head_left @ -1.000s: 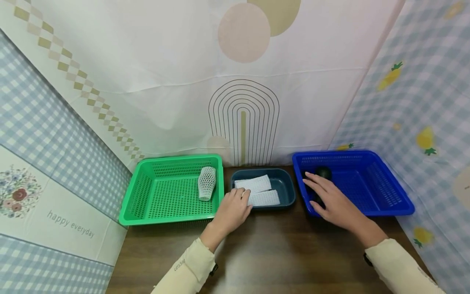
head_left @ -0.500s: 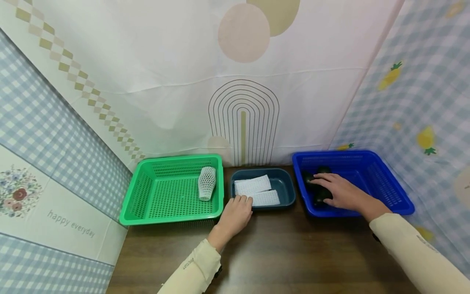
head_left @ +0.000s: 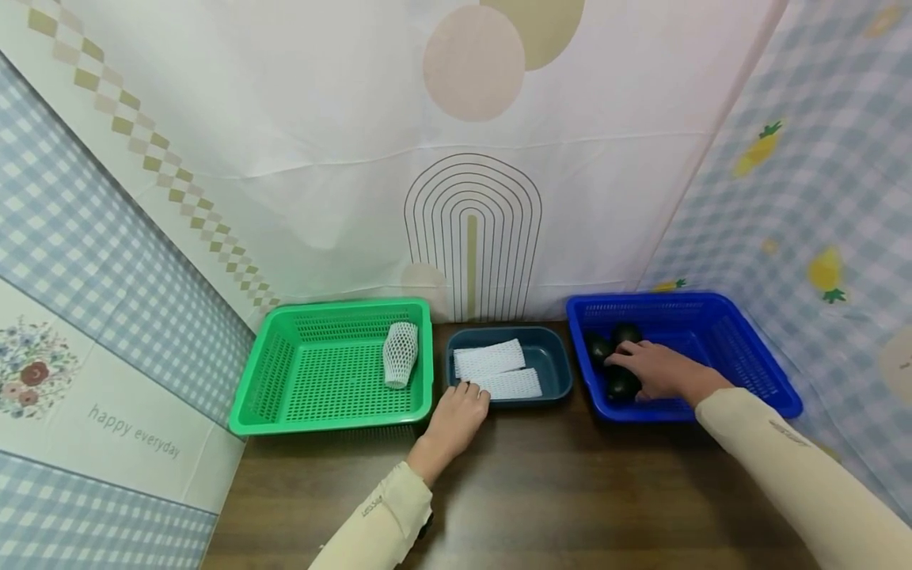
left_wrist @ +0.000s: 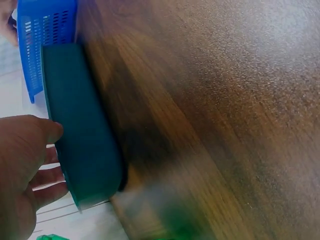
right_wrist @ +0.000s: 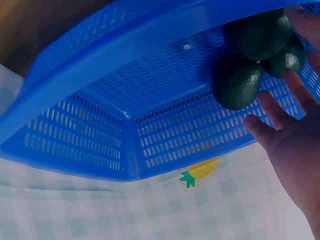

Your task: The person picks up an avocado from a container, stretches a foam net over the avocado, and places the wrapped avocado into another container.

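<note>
My left hand (head_left: 456,416) grips the near rim of a dark teal plastic tray (head_left: 557,368); in the left wrist view the thumb is at the rim and the fingers go behind the tray's wall (left_wrist: 82,125). Two flat white foam net sleeves (head_left: 492,360) lie inside it. Over the left part of a blue basket (head_left: 741,332), my right hand (head_left: 659,370) reaches toward three dark green avocados. Its fingers are spread in the right wrist view, close to the nearest avocado (right_wrist: 237,82). Another avocado (right_wrist: 257,35) and a smaller-looking avocado (right_wrist: 290,57) lie against it, partly covered by the hand.
At the left stands a green perforated basket (head_left: 335,427) with a bulging white foam net sleeve (head_left: 400,354) at its right side. All three containers sit on a brown wooden table (head_left: 541,491). A patterned cloth (head_left: 342,222) hangs right behind them.
My right hand has moved deeper into the blue basket, onto the right side of the avocados, uncovering them. The left hand has slid slightly down, from over the foam sleeves to the tray's near rim.
</note>
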Motion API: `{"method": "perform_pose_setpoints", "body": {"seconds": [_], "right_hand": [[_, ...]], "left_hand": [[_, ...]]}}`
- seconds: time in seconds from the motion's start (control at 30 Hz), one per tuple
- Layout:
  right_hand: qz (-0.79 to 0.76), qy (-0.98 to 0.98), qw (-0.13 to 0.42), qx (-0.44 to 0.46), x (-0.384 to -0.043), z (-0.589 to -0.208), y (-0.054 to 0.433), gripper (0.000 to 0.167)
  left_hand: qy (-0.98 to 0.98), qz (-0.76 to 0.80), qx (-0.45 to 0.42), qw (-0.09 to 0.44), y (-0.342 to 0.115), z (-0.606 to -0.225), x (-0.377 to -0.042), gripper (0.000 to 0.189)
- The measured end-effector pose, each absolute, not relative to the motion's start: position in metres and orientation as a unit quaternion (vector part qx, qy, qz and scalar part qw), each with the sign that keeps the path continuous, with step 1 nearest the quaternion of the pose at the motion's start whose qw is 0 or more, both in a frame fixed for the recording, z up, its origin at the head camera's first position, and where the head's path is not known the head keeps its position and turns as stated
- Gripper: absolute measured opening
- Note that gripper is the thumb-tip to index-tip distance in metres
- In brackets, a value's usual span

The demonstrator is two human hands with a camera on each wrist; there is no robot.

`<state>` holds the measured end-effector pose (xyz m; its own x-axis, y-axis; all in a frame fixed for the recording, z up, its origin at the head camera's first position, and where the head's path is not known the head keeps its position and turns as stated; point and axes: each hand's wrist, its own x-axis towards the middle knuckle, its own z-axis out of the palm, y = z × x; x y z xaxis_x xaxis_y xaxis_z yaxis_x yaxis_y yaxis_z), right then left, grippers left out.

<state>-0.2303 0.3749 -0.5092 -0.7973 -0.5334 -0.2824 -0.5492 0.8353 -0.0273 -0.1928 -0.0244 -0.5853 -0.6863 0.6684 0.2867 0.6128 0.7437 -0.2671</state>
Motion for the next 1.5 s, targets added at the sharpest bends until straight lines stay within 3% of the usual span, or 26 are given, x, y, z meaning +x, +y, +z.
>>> {"method": "perform_pose_setpoints", "body": {"seconds": [0.43, 0.63, 0.97, 1.13, 1.5], "right_hand": [[0.048, 0.935, 0.277, -0.214, -0.242, -0.516, 0.368, 0.072], [0.014, 0.931, 0.314, -0.185, -0.243, -0.525, 0.372, 0.073], [-0.048, 0.932, 0.331, -0.138, -0.243, -0.533, 0.377, 0.069], [-0.083, 0.936, 0.317, -0.13, -0.243, -0.528, 0.379, 0.064], [-0.143, 0.939, 0.279, -0.143, -0.236, -0.526, 0.389, 0.073]], "left_hand": [[-0.918, 0.066, -0.345, 0.187, -0.025, -0.588, -0.195, 0.007], [-0.919, 0.067, -0.343, 0.185, -0.025, -0.587, -0.197, 0.007], [-0.916, 0.062, -0.346, 0.193, -0.026, -0.588, -0.197, 0.008], [-0.917, 0.055, -0.344, 0.194, -0.026, -0.59, -0.198, 0.008], [-0.916, 0.039, -0.345, 0.199, -0.026, -0.593, -0.198, 0.009]]}}
